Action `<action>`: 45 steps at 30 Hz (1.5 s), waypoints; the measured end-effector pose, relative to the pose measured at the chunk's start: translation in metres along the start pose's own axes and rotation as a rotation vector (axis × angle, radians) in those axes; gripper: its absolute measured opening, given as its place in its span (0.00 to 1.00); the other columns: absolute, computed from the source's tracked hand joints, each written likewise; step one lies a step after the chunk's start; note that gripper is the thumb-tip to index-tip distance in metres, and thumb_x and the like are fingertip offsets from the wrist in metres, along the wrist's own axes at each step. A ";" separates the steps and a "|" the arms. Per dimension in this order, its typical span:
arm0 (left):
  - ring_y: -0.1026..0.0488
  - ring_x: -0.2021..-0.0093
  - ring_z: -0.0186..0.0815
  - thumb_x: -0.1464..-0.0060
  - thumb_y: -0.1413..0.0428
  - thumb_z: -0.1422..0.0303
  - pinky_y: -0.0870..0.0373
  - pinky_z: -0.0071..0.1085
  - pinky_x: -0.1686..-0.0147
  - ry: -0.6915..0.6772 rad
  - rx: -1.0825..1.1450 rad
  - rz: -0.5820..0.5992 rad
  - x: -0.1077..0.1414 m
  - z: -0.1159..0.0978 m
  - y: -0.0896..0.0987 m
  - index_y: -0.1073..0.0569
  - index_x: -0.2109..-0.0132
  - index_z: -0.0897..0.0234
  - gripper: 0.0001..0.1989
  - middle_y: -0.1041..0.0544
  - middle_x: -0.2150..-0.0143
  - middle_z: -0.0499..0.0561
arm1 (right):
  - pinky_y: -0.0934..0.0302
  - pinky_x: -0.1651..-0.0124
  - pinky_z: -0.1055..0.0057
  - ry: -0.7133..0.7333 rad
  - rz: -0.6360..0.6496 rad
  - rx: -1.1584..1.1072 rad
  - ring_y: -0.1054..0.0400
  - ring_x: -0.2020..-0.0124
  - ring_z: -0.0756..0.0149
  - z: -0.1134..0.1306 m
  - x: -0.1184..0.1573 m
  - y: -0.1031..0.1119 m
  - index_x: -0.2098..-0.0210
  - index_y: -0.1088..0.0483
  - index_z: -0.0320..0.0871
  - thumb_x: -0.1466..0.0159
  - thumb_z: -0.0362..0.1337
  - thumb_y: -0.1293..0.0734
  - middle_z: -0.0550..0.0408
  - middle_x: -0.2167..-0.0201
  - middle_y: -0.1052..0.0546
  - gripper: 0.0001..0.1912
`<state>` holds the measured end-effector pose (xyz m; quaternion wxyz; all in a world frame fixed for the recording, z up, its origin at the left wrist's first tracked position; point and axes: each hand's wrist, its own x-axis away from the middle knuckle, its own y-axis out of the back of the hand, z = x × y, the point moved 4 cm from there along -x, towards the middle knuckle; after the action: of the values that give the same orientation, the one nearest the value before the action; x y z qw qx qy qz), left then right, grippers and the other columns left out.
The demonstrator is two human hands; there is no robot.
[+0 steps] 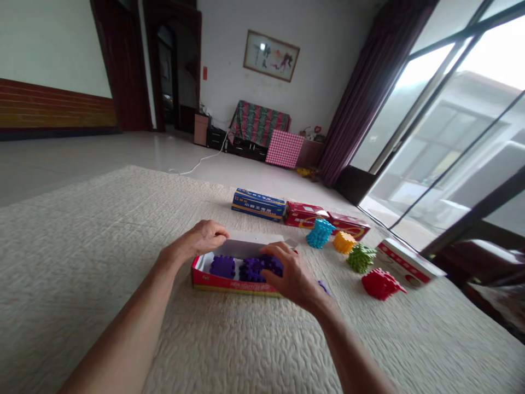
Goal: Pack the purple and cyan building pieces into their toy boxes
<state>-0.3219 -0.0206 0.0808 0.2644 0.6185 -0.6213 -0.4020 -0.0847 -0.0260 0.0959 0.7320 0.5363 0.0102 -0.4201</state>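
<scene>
On the quilted mat, right in front of me, lies an open red box (238,287) with a white inside. Purple notched plastic building pieces (222,267) fill part of it. My left hand (203,239) has its fingers curled together at the box's back left edge, on the raised lid flap. Over the right end of the box is my right hand (289,271), its thumb and fingers apart above the purple pieces. Whether its fingertips touch a piece is partly hidden. Another purple piece (324,287) pokes out behind my right wrist.
Beyond the box stand a blue box (257,205) and two red boxes (305,214). To the right sit stacks of blue (320,233), yellow (343,242), green (361,258) and red pieces (381,284), beside a white-and-red box (408,264).
</scene>
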 end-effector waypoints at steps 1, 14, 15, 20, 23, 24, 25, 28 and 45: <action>0.24 0.63 0.36 0.53 0.52 0.68 0.35 0.27 0.63 -0.002 0.006 0.004 -0.001 0.001 -0.001 0.19 0.63 0.62 0.17 0.19 0.64 0.49 | 0.36 0.52 0.62 -0.003 0.007 -0.005 0.31 0.56 0.62 -0.002 -0.002 -0.006 0.55 0.31 0.46 0.46 0.28 0.32 0.52 0.58 0.26 0.19; 0.26 0.67 0.34 0.53 0.52 0.67 0.36 0.26 0.66 0.002 -0.036 0.011 -0.002 0.000 -0.001 0.19 0.64 0.61 0.17 0.19 0.67 0.48 | 0.34 0.57 0.63 -0.105 -0.195 0.057 0.29 0.60 0.63 -0.041 0.004 0.045 0.56 0.29 0.44 0.40 0.38 0.35 0.51 0.59 0.24 0.13; 0.26 0.67 0.34 0.54 0.52 0.67 0.36 0.26 0.66 0.006 -0.036 0.013 -0.002 0.001 -0.001 0.19 0.64 0.60 0.16 0.19 0.67 0.47 | 0.33 0.58 0.63 -0.142 -0.205 0.088 0.29 0.61 0.63 -0.053 0.010 0.052 0.57 0.29 0.44 0.41 0.38 0.36 0.51 0.60 0.24 0.13; 0.26 0.69 0.33 0.54 0.51 0.66 0.37 0.26 0.67 0.026 -0.050 0.017 -0.004 0.006 -0.003 0.20 0.65 0.58 0.16 0.20 0.69 0.45 | 0.33 0.58 0.60 -0.350 0.066 0.214 0.27 0.61 0.60 -0.116 0.059 0.064 0.55 0.28 0.42 0.46 0.37 0.33 0.47 0.58 0.24 0.19; 0.27 0.69 0.32 0.54 0.52 0.66 0.38 0.25 0.68 0.034 -0.069 0.019 -0.004 0.006 -0.003 0.20 0.64 0.58 0.16 0.20 0.70 0.44 | 0.33 0.57 0.62 -0.442 0.222 0.208 0.28 0.58 0.58 -0.135 0.088 0.058 0.51 0.29 0.41 0.48 0.36 0.31 0.45 0.54 0.25 0.24; 0.27 0.69 0.32 0.54 0.52 0.66 0.38 0.25 0.68 0.035 -0.071 0.018 -0.004 0.005 -0.003 0.20 0.64 0.59 0.16 0.20 0.69 0.44 | 0.33 0.57 0.63 -0.458 0.239 0.205 0.28 0.58 0.58 -0.138 0.094 0.055 0.51 0.30 0.41 0.49 0.35 0.31 0.45 0.54 0.26 0.24; 0.27 0.69 0.32 0.54 0.52 0.66 0.38 0.25 0.68 0.036 -0.070 0.019 -0.004 0.004 -0.002 0.20 0.64 0.59 0.16 0.20 0.69 0.44 | 0.33 0.57 0.63 -0.467 0.246 0.205 0.28 0.58 0.59 -0.140 0.099 0.052 0.51 0.29 0.42 0.49 0.35 0.31 0.46 0.55 0.26 0.24; 0.27 0.68 0.32 0.54 0.52 0.66 0.38 0.25 0.68 0.039 -0.056 0.024 -0.003 0.001 -0.002 0.20 0.64 0.59 0.16 0.20 0.69 0.44 | 0.34 0.58 0.65 -0.462 0.249 0.205 0.28 0.62 0.62 -0.143 0.103 0.044 0.56 0.27 0.44 0.49 0.33 0.33 0.50 0.60 0.25 0.19; 0.26 0.67 0.32 0.53 0.52 0.68 0.35 0.25 0.65 0.059 -0.076 0.019 -0.003 0.001 -0.001 0.20 0.63 0.59 0.16 0.19 0.68 0.46 | 0.30 0.68 0.66 -0.441 -0.165 0.112 0.28 0.67 0.64 -0.148 0.101 0.062 0.58 0.28 0.43 0.44 0.41 0.34 0.49 0.59 0.27 0.15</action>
<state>-0.3225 -0.0176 0.0800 0.3096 0.6137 -0.6034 -0.4042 0.0840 0.0345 0.0339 0.6487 0.4688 -0.1294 -0.5854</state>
